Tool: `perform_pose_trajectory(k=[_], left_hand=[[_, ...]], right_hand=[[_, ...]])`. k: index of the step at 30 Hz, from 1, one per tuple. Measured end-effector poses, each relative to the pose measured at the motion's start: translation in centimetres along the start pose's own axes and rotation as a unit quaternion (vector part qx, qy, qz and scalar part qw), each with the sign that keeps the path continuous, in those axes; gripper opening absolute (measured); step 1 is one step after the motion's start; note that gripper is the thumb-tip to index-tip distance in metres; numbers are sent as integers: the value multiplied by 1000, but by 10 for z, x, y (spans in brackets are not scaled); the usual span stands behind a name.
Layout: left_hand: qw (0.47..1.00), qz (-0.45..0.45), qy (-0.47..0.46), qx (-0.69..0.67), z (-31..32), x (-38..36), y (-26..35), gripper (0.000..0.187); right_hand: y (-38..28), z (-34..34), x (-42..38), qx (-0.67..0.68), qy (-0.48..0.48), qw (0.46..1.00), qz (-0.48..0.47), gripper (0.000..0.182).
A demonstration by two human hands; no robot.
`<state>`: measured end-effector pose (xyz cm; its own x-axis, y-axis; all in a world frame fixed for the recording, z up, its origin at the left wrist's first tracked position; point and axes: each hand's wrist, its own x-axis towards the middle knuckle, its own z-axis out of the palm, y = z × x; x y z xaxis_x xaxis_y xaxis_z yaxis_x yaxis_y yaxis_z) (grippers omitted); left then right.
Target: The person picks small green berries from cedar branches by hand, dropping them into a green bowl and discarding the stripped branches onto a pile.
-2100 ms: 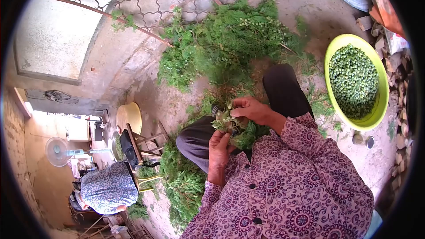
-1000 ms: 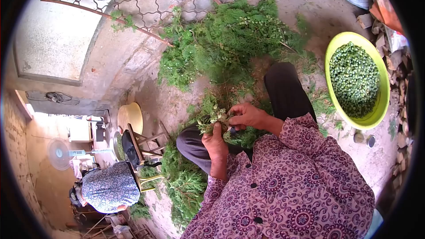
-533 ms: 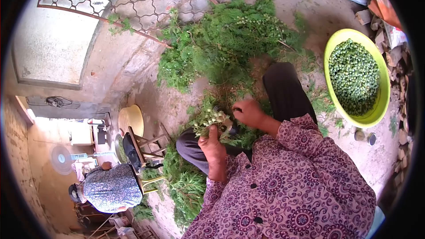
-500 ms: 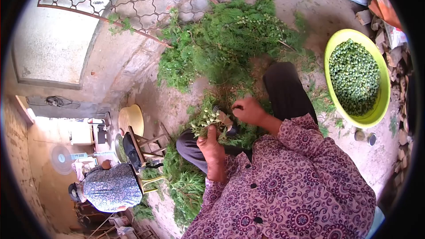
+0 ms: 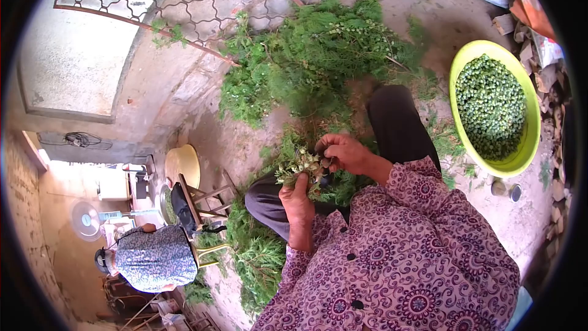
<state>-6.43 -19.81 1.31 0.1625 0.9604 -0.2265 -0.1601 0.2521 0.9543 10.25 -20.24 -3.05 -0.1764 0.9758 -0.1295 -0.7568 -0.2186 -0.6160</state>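
My left hand is closed round a leafy green sprig with pale green, berry-like cones, its thumb pressed on top. At the sprig's right side is my right hand, fingers curled together in a pinch. What lies between those fingertips is too small to make out. Both hands are above my lap. Beyond them on the ground lies a large heap of feathery green branches. More cut branches lie to the left of my lap.
A yellow-green basin holding many small green cones stands at right, with two small cans near it. Stacked wood lines the right edge. At left a person sits near a fan, a wooden stool and a round tan container.
My right hand has moved slightly left and up to meet the sprig. My left hand, with the sprig, has shifted a little to the right.
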Motion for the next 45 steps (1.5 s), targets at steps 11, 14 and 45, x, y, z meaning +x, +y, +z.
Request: perform_pose_trajectory(k=[11, 14, 45], left_hand=[[1000, -6, -13, -2, 2, -1, 0, 10], [999, -19, 6, 27, 9, -3, -6, 9], [1000, 8, 1, 14, 9, 0, -3, 8]], right_hand=[[0, 4, 0, -114, 6, 993, -41, 15], [15, -4, 11, -333, 80, 912, -224, 13], [4, -17, 9, -127, 119, 984, -23, 18]])
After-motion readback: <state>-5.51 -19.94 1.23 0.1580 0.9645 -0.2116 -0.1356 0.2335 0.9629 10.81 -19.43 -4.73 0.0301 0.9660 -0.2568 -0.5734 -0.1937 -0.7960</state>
